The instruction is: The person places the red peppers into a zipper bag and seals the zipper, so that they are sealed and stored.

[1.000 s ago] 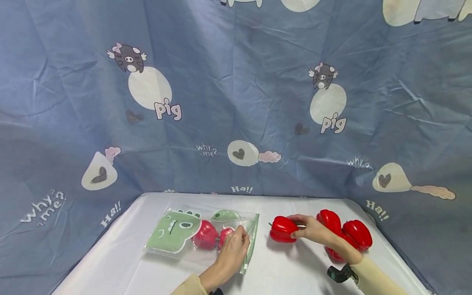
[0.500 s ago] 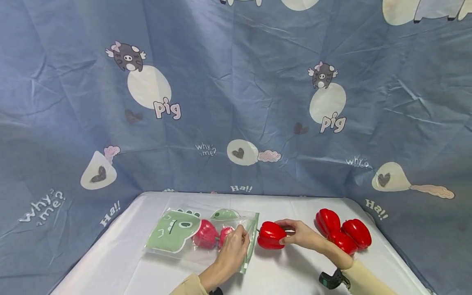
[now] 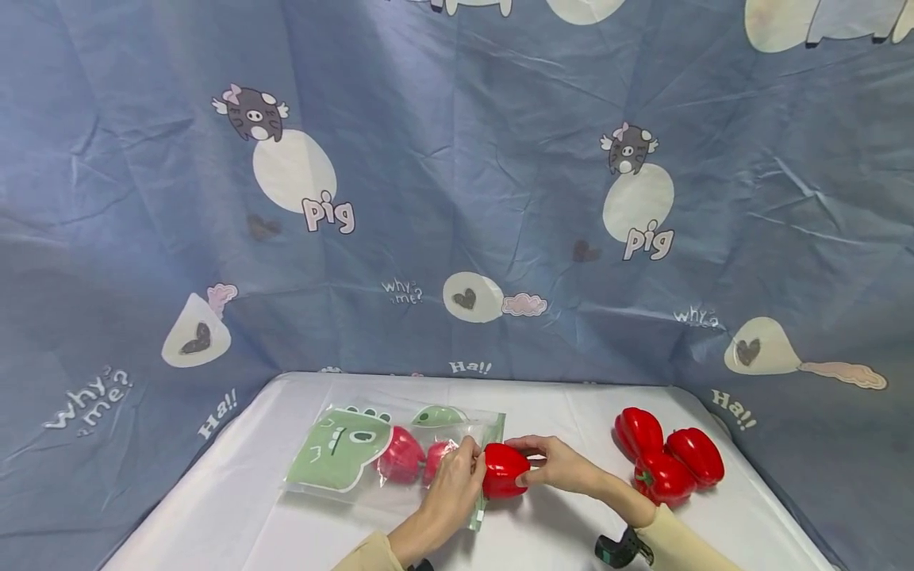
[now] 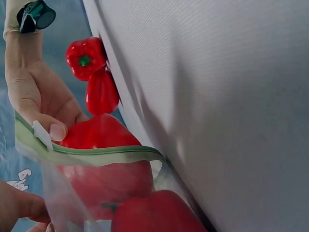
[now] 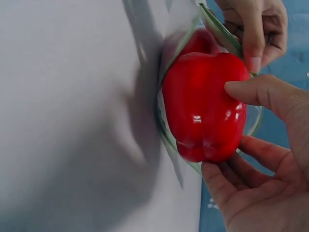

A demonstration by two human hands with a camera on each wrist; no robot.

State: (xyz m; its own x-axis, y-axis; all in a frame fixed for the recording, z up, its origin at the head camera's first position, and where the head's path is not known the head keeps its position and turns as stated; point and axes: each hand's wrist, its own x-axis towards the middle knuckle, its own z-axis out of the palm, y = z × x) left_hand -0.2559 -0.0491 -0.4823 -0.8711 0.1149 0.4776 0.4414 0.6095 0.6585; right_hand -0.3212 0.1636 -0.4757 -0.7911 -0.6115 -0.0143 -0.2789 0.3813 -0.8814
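Note:
My right hand [image 3: 564,468] holds a red bell pepper [image 3: 505,473] between thumb and fingers, at the mouth of a clear zip bag [image 3: 324,456] with a green dinosaur print. In the left wrist view the front of this bell pepper [image 4: 101,186] shows through the plastic, inside the green zip edge [image 4: 106,151]. My left hand [image 3: 448,488] pinches the upper edge of the opening and keeps it lifted. Deeper in the bag lie two more red bell peppers, one of them [image 3: 400,456] near the print, the other partly behind my left hand.
Three loose red bell peppers [image 3: 664,476] lie grouped on the right of the white table [image 3: 300,547]. A blue curtain [image 3: 457,198] with pig prints hangs behind the table. A white slider [image 4: 42,134] sits on the bag's zip.
My right hand has carried its bell pepper leftward, from the open table into the bag's mouth. My left hand has stayed in place at the bag's edge.

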